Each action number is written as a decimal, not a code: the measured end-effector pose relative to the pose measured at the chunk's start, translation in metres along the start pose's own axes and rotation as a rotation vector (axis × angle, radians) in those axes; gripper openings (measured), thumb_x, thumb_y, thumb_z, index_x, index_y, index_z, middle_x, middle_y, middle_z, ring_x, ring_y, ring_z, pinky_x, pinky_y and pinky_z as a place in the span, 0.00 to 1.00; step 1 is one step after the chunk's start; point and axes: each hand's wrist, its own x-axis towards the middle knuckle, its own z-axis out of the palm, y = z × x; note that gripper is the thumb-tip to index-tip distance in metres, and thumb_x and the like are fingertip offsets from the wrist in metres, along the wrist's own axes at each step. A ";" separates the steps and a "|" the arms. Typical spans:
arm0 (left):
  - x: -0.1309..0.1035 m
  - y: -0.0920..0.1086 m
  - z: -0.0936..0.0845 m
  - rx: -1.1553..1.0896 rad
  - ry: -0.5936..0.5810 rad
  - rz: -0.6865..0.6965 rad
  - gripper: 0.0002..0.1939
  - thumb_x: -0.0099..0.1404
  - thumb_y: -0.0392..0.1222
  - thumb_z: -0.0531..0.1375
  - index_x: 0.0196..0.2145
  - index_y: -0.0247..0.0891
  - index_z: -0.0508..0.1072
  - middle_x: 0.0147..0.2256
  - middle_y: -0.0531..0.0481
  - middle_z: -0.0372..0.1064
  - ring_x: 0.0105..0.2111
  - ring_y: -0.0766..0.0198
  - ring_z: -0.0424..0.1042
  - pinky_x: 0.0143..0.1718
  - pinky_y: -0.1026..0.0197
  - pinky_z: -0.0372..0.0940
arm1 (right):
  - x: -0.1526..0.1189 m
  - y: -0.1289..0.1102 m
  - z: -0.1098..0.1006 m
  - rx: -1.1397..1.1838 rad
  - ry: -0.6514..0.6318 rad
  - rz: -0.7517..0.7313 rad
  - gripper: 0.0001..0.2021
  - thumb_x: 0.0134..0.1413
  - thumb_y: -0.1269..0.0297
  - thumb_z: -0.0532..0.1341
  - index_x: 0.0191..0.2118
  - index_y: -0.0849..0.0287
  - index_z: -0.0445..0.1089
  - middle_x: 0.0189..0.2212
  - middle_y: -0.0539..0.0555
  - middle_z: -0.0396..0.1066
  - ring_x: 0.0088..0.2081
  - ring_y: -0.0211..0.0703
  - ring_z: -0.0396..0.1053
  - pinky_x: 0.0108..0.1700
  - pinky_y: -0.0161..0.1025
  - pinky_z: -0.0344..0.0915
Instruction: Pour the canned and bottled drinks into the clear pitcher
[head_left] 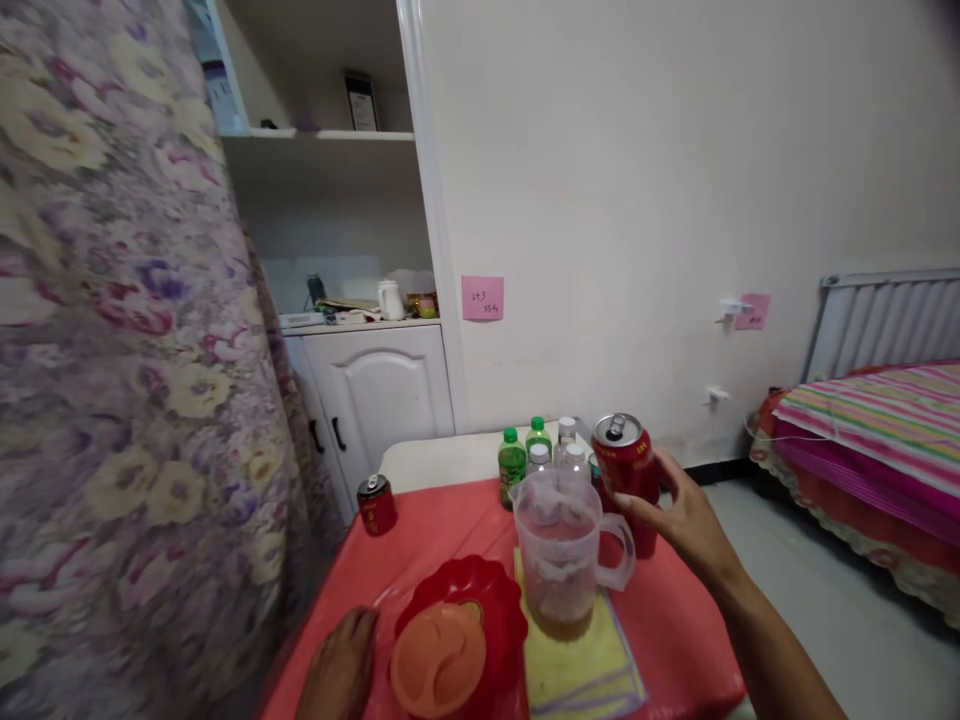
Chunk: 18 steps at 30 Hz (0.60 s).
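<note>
My right hand is wrapped round a large red drink can, held upright with its silver top and pull tab facing me. More red shows just below the can, but I cannot tell whether it is a second can. Left of it stands a clear plastic measuring jug with its handle toward my right hand. My left hand lies on the red tablecloth with nothing in it, beside a scalloped red plate. An orange divided dish rests on that plate.
A smaller red can stands at the table's left. Green-capped bottles and several white-capped clear bottles are grouped behind the jug. Under the jug lies a yellow cloth. A floral curtain hangs at left; a bed is right.
</note>
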 end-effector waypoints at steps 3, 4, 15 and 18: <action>0.002 0.004 -0.013 0.008 -0.060 -0.021 0.25 0.70 0.36 0.44 0.52 0.35 0.77 0.54 0.36 0.76 0.51 0.51 0.78 0.55 0.50 0.70 | -0.004 0.006 -0.003 0.079 -0.009 0.063 0.31 0.45 0.49 0.70 0.55 0.56 0.70 0.53 0.61 0.76 0.52 0.62 0.72 0.55 0.58 0.67; 0.002 0.004 -0.016 0.015 -0.066 -0.036 0.25 0.70 0.36 0.44 0.53 0.35 0.77 0.55 0.36 0.76 0.53 0.51 0.77 0.56 0.50 0.70 | -0.004 0.006 -0.004 0.100 -0.010 0.077 0.31 0.45 0.50 0.70 0.55 0.56 0.70 0.53 0.61 0.76 0.52 0.63 0.72 0.55 0.58 0.67; -0.036 0.006 -0.016 0.008 -0.051 -0.105 0.26 0.71 0.47 0.49 0.61 0.34 0.71 0.64 0.36 0.67 0.65 0.46 0.65 0.64 0.42 0.61 | -0.012 -0.003 -0.003 0.152 -0.020 0.107 0.32 0.45 0.49 0.71 0.55 0.56 0.69 0.53 0.62 0.75 0.51 0.63 0.73 0.55 0.59 0.67; -0.047 0.004 -0.016 -0.009 -0.037 -0.096 0.26 0.70 0.46 0.50 0.61 0.36 0.71 0.64 0.39 0.67 0.65 0.48 0.64 0.65 0.43 0.61 | -0.017 -0.009 0.006 0.256 -0.056 0.062 0.30 0.47 0.51 0.71 0.55 0.55 0.68 0.53 0.61 0.76 0.53 0.61 0.73 0.55 0.56 0.69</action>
